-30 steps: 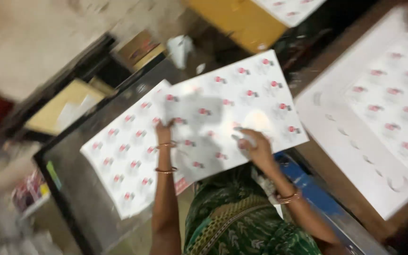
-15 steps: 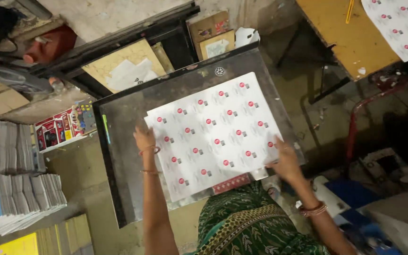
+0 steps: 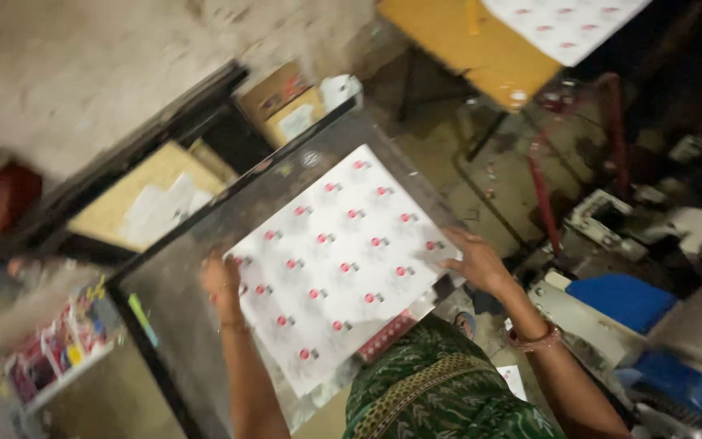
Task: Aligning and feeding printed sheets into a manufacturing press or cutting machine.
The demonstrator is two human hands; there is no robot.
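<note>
Pressing the printed sheet [image 3: 339, 260] flat on the dark metal table [image 3: 180, 284], we judge it light, thin and floppy, best held at opposite edges. Our left hand [image 3: 223, 280] rests on the sheet's left edge, fingers blurred beyond telling; our right hand [image 3: 474, 262] lies spread flat on its right corner, both arms reaching forward.

My arms are bare. A thin bangle circles my left wrist [image 3: 230, 323], a reddish bracelet my right wrist [image 3: 535, 336]. I wear a green patterned garment [image 3: 440, 390], possibly a sari; blur hides detail.
</note>
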